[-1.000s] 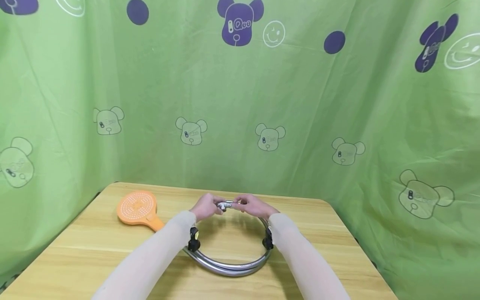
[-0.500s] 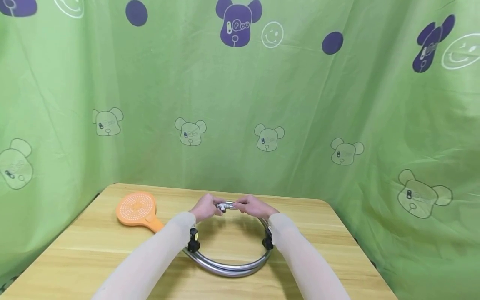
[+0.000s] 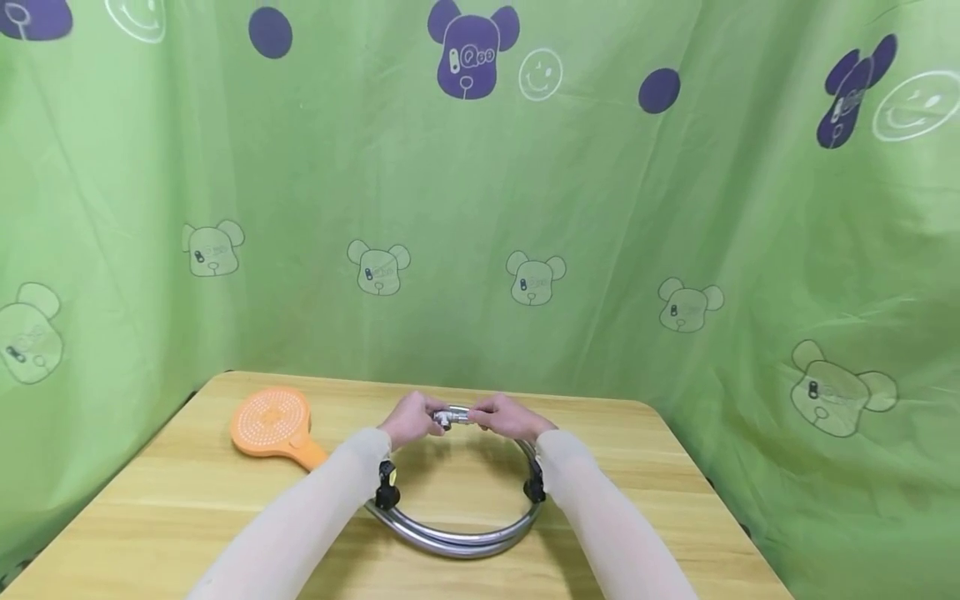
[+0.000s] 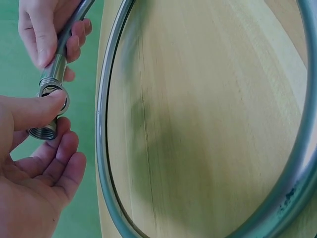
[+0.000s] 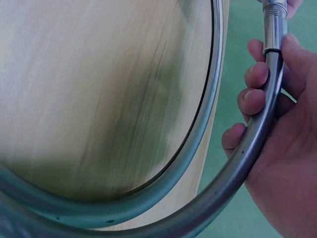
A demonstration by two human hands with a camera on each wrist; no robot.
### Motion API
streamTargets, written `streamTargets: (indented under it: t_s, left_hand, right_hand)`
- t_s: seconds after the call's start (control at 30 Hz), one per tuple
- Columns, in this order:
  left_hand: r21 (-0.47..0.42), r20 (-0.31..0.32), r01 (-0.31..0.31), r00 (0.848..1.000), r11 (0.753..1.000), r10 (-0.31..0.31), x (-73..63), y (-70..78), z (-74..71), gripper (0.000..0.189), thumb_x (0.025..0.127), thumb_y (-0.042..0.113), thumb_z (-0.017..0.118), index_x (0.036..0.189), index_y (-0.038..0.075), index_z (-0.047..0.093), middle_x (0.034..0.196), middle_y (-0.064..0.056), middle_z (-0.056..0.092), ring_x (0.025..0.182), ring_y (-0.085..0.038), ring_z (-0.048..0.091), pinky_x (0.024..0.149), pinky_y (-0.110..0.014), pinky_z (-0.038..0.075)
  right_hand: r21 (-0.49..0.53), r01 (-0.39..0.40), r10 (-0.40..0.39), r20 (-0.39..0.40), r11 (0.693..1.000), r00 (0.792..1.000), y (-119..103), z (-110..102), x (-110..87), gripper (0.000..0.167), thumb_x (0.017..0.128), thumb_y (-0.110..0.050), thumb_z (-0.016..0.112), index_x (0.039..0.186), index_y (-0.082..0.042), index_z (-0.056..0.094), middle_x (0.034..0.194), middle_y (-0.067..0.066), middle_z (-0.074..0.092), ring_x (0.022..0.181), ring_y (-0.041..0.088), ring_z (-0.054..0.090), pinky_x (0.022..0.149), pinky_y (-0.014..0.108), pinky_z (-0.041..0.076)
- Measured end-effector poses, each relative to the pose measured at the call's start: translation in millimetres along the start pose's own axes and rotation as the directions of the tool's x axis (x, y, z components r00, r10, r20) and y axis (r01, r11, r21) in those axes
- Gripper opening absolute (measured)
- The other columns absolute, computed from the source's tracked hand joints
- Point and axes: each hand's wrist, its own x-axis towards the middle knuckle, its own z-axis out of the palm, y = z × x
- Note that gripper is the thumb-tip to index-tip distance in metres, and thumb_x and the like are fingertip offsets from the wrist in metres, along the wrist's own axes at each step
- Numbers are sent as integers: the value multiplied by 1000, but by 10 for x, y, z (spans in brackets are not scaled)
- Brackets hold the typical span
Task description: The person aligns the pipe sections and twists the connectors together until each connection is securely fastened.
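Observation:
In the head view my left hand (image 3: pixel 411 418) pinches a small silver metal tee-shaped fitting (image 3: pixel 446 418) between thumb and fingers. Threaded openings on the fitting (image 4: pixel 43 131) show in the left wrist view, partly covered by the thumb. My right hand (image 3: pixel 510 416) grips the end of a silver shower hose (image 3: pixel 457 550), its fingers curled round the hose just behind the metal connector (image 5: pixel 274 29). That connector meets the fitting end to end, in line with it. The rest of the hose lies coiled in a loop between my forearms.
An orange shower head (image 3: pixel 272 421) lies face up on the wooden table (image 3: pixel 615 500), left of my left forearm, which hides its handle's end. A green patterned curtain (image 3: pixel 465 183) surrounds the table at the back and sides.
The right fingers, spread a little around the connector a second ago, are now closer together on it. The left hand keeps its hold on the fitting. The head view has tilted up slightly.

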Motion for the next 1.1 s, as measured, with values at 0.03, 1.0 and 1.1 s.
streamTargets:
  t_s: [0.03, 1.0, 1.1]
  left_hand:
    - [-1, 2, -1, 1000, 1000, 1, 0, -8, 3, 49, 77, -6, 76, 124, 4, 69, 108, -10, 76, 86, -17, 65, 82, -32, 53]
    - [17, -1, 22, 1000, 1000, -22, -22, 8, -16, 49, 78, -4, 77, 125, 5, 69, 111, -11, 75, 89, -17, 67, 86, -36, 56]
    - [15, -2, 29, 1000, 999, -29, -25, 18, -15, 50, 78, -4, 77, 126, 6, 69, 112, -11, 75, 89, -17, 67, 86, -35, 55]
  right_hand:
    - [-4, -6, 6, 3, 1000, 1000, 4, 10, 1, 29, 105, -33, 52, 91, -13, 69, 72, -2, 50, 60, 12, 39, 53, 25, 34]
    - [88, -18, 22, -38, 996, 999, -2, 80, 0, 23, 95, -32, 69, 112, -17, 67, 85, 2, 58, 74, 15, 48, 64, 28, 40]
    - [83, -1, 5, -48, 997, 999, 15, 83, 1, 21, 94, -25, 71, 112, -17, 65, 82, 2, 57, 73, 17, 48, 63, 29, 40]
